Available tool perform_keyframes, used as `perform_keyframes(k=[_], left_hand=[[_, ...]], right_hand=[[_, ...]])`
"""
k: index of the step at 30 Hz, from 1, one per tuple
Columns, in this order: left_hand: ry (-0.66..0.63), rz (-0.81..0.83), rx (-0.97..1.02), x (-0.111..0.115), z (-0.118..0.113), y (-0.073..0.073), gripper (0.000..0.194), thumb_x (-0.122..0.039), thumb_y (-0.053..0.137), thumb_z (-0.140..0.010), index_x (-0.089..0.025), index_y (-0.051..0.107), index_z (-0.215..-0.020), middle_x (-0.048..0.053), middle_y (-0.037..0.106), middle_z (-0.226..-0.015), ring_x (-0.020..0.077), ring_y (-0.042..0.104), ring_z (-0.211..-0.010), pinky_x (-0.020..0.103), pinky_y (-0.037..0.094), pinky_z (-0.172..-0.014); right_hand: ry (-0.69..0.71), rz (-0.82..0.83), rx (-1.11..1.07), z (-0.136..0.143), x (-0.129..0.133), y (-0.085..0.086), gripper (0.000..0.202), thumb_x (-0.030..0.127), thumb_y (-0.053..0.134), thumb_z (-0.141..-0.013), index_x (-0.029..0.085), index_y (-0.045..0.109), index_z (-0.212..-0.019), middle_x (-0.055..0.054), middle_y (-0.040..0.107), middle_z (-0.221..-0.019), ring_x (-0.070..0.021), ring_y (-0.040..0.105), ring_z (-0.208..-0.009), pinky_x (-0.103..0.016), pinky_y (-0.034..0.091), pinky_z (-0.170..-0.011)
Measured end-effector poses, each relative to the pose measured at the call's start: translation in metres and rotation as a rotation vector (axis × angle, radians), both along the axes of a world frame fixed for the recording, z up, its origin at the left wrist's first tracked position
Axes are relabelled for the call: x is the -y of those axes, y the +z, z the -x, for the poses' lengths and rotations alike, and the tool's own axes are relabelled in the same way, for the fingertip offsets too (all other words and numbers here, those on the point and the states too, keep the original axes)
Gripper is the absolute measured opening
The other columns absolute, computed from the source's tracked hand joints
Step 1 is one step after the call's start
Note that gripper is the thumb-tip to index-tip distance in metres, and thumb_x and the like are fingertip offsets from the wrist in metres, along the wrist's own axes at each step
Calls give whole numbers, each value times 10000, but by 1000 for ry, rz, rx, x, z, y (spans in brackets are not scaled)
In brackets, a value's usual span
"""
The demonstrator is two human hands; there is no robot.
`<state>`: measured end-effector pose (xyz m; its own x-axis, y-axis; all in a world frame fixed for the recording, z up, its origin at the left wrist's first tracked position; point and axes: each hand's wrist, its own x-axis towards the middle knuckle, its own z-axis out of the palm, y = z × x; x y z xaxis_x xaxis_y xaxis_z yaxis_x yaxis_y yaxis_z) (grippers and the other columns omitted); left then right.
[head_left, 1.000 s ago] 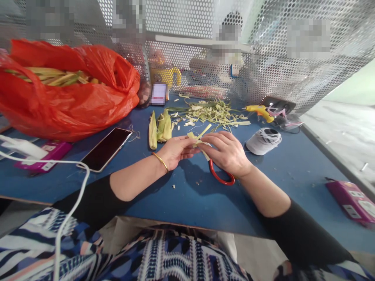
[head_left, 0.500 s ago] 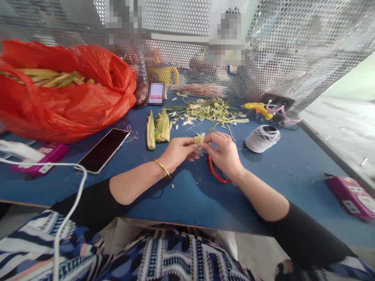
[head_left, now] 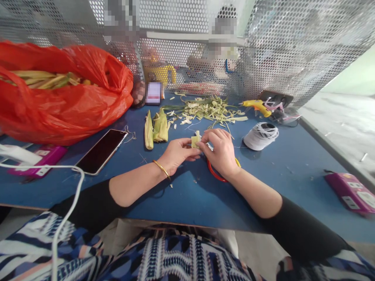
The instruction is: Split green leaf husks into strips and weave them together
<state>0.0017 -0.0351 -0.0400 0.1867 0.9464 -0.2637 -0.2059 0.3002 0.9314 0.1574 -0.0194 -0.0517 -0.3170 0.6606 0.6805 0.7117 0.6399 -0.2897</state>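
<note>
A small pale-green piece of what looks like corn husk (head_left: 195, 142) is pinched between the thumb and fingers of my left hand (head_left: 177, 154). My right hand (head_left: 220, 146) has its fingertips closed on the right edge of the same piece, and a whitish strip sticks up from its top. Beneath my right hand lies a pair of scissors, its red-and-yellow handle (head_left: 216, 176) showing and the blades mostly hidden. Left of the hands are a narrow folded husk (head_left: 149, 132) and a wider one (head_left: 161, 127). A cone of white thread (head_left: 261, 137) stands to the right, a strand running toward my right hand.
Husk scraps (head_left: 209, 109) lie along the back of the blue table (head_left: 187, 203). At left are a red plastic bag (head_left: 88, 105) of husks and a phone (head_left: 101, 152). A yellow glue gun (head_left: 258, 107) sits back right; a purple power strip (head_left: 351, 191) lies at right.
My right hand has turned slightly and shifted a little left at the husk piece, uncovering the yellow part of the scissors' handle. My left hand still holds the piece.
</note>
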Motion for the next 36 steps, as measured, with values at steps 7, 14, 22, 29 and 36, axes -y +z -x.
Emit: perform_keyframes(k=[7, 14, 22, 29, 36], left_hand=[[62, 75, 47, -6, 5, 5, 90, -164, 772, -709, -138, 688, -729, 29, 699, -657, 113, 646, -570, 231, 512, -600], [38, 71, 74, -6, 6, 5, 125, -212, 792, -718, -134, 697, -737, 51, 723, -702, 120, 664, -615, 233, 520, -624], [124, 23, 38, -5, 1, 1, 203, -262, 829, -661, -129, 678, -683, 21, 690, -645, 107, 640, -582, 205, 493, -561], [78, -46, -47, -5, 4, 4, 106, -199, 751, -710, -144, 720, -795, -6, 649, -613, 99, 592, -560, 202, 458, -515], [-49, -119, -121, -2, 5, 6, 178, -155, 702, -760, -160, 625, -920, -23, 640, -593, 103, 598, -518, 203, 452, -513]], right_hand=[[120, -157, 113, -4, 1, 8, 103, 233, 534, -935, 223, 630, -898, -48, 715, -957, -206, 624, -1048, -403, 381, -997], [79, -370, 265, -9, -1, 8, 208, 129, 482, -937, 254, 637, -879, -4, 716, -902, -182, 617, -1048, -415, 341, -1030], [121, -309, 285, 3, 10, 6, 199, 143, 476, -930, 212, 647, -855, -64, 702, -925, -214, 588, -1085, -411, 376, -1021], [-99, 17, -123, -2, 5, 14, 129, 326, 589, -878, 226, 628, -948, -73, 704, -978, -247, 616, -958, -414, 416, -901], [26, 586, -463, -4, -4, 15, 107, 285, 607, -766, 197, 586, -708, 22, 611, -603, -133, 535, -584, -276, 399, -613]])
